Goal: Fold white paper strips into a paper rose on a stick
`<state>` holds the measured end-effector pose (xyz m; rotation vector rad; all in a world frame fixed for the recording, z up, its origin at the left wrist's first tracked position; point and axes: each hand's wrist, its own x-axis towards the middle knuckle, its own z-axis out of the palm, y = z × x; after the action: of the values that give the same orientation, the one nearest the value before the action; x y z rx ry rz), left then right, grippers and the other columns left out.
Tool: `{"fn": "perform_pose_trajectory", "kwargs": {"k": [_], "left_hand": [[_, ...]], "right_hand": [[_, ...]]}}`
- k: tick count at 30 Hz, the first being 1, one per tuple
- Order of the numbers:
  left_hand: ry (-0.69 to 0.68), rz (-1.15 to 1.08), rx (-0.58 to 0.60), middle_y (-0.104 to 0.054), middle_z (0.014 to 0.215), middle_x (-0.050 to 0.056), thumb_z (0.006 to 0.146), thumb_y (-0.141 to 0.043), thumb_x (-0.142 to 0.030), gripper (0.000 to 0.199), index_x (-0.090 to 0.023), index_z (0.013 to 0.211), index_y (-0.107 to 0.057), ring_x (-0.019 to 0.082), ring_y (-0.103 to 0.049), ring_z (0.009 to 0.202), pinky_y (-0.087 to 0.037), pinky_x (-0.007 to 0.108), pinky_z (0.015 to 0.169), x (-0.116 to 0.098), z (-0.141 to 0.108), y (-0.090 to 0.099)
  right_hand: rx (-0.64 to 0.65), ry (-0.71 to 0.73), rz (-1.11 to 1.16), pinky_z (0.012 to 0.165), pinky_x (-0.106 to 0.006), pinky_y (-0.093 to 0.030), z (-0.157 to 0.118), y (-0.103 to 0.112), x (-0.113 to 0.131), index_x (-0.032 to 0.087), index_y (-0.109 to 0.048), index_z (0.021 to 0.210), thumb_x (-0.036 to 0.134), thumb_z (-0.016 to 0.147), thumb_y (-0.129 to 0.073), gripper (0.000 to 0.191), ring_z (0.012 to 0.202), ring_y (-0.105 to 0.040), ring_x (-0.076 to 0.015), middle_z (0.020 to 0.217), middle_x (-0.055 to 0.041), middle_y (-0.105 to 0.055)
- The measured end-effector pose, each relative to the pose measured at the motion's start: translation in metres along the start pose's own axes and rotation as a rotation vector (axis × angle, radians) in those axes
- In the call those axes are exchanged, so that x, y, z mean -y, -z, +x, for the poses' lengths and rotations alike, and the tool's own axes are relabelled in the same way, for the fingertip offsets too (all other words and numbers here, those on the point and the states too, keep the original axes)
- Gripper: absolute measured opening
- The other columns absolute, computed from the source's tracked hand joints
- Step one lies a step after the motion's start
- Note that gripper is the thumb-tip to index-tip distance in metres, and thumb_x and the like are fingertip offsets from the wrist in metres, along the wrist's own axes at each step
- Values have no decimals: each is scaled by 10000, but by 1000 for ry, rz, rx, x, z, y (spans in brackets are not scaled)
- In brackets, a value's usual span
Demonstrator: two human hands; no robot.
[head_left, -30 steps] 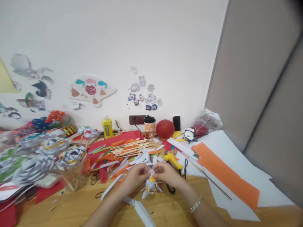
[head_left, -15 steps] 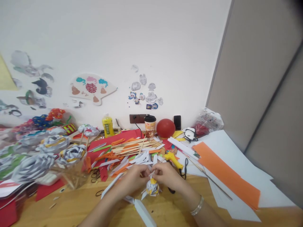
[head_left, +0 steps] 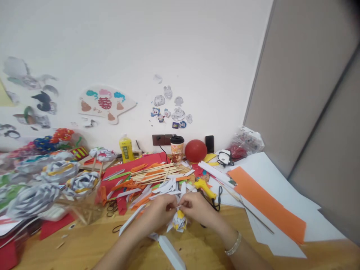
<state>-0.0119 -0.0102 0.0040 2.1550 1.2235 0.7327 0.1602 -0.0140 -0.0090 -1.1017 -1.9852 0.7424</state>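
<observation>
A small paper rosette point(head_left: 179, 222) of folded white and yellow paper stands above the wooden table in the middle of the view. My left hand point(head_left: 161, 210) and my right hand point(head_left: 194, 207) meet at its far side, fingers pinched around the end of a thin white paper strip. Fingertips partly cover the strip. Below the rosette, a long folded white strip point(head_left: 172, 252) runs toward the near edge. Another white strip point(head_left: 131, 219) lies by my left wrist. A yellow glue gun point(head_left: 206, 188) rests just beyond my right hand.
Wooden skewers point(head_left: 154, 173) lie over orange and white paper scraps. Finished paper flowers point(head_left: 35, 198) crowd the left. A lidded cup point(head_left: 177, 149), a red balloon-like ball point(head_left: 196, 150) and a yellow bottle point(head_left: 126, 149) stand by the wall. Orange sheets point(head_left: 270, 206) cover white paper at right.
The whole view has shifted slightly, so everything sits a little further left. Both hands stay pinched at the strip above the rosette, with only slight finger movement.
</observation>
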Motion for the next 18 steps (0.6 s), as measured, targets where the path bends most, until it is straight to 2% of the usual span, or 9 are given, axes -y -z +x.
{"fn": "perform_pose_trajectory", "kwargs": {"k": [2,4,7,9,10,12,13,15,18], "left_hand": [[-36,29,-47,-526,545,-37,648,-490,-137,117,-161,577,-580,106,-440,551,-298,198,502,1,2,1],[-39,-64,-26,-571,588,-18,689,-513,-185,111,-159,634,-605,121,-487,579,-345,204,528,3,5,5],[0,-362,49,-641,789,21,738,-551,-333,191,-175,812,-629,162,-558,741,-419,233,644,7,8,10],[89,-610,84,-642,893,29,746,-551,-415,263,-198,884,-611,177,-574,817,-440,258,698,9,8,8],[167,-788,101,-641,882,28,755,-531,-452,294,-206,904,-590,176,-592,776,-458,274,668,9,7,4],[299,-1070,164,-633,731,23,751,-505,-522,360,-199,905,-547,182,-613,602,-466,303,554,8,6,-6],[303,-1154,184,-632,728,28,749,-539,-483,334,-183,896,-541,178,-616,587,-462,295,544,7,6,-10],[297,-1354,140,-638,740,34,757,-561,-438,308,-166,899,-543,159,-616,620,-457,272,580,5,6,-18],[317,-1550,36,-613,618,-3,756,-541,-485,328,-170,850,-556,129,-592,580,-437,235,575,0,8,-21]], "right_hand": [[-46,28,-45,514,-175,-352,0,-1,1,171,-640,663,71,667,-549,135,581,-518,-105,611,22,-596],[-100,22,16,528,-183,-367,1,-2,1,168,-628,654,120,687,-563,88,590,-524,-111,620,17,-599],[-220,-41,223,540,-200,-404,3,-5,-4,163,-603,669,217,716,-569,79,589,-548,-122,630,10,-603],[-325,-87,316,540,-212,-419,5,-9,-8,163,-587,676,261,726,-565,112,585,-559,-131,625,6,-600],[-366,-101,340,541,-219,-425,6,-10,-10,164,-582,682,276,729,-564,123,587,-564,-136,629,2,-603],[-417,-113,366,544,-233,-435,8,-12,-12,167,-573,682,287,730,-564,130,592,-574,-147,637,-6,-608],[-434,-111,377,548,-240,-441,8,-13,-11,168,-567,678,287,726,-565,128,594,-577,-152,639,-9,-608],[-478,-106,404,563,-253,-451,9,-13,-9,172,-551,670,286,723,-562,126,604,-581,-159,641,-12,-606],[-532,-104,451,587,-266,-466,9,-14,-5,176,-540,693,279,733,-539,111,638,-588,-167,668,-21,-610]]}}
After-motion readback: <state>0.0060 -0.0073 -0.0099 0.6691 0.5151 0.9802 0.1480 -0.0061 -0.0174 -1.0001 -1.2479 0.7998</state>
